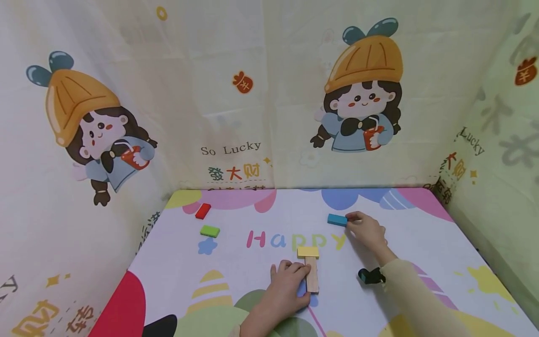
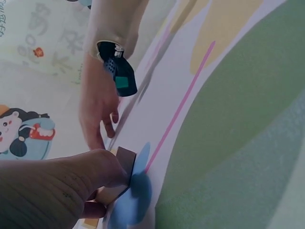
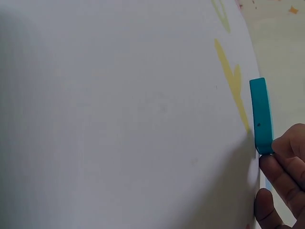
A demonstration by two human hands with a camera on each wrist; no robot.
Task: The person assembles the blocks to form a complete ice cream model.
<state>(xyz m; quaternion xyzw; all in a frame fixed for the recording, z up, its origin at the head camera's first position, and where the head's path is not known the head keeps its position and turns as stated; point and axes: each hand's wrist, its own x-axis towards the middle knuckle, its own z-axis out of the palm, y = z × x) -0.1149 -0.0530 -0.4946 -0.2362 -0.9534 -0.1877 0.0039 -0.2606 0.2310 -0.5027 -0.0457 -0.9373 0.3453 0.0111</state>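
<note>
In the head view my left hand [image 1: 287, 286] holds a plain wooden block [image 1: 312, 276], thumb at its near end and fingers along its left side. A yellow block [image 1: 308, 252] lies crosswise at the wooden block's far end, making a T shape. Further back on the right, my right hand [image 1: 367, 231] pinches the right end of a blue block [image 1: 337, 219]. The right wrist view shows the thumb and a finger at one end of this blue block [image 3: 261, 114]. In the left wrist view my thumb covers part of the wooden block [image 2: 126, 157].
A red block [image 1: 203, 211] and a green block [image 1: 210, 231] lie at the back left of the printed tabletop [image 1: 261, 215]. A dark wrist device [image 1: 371, 276] hangs at my right sleeve. Printed curtains [image 1: 236, 112] stand behind and on both sides.
</note>
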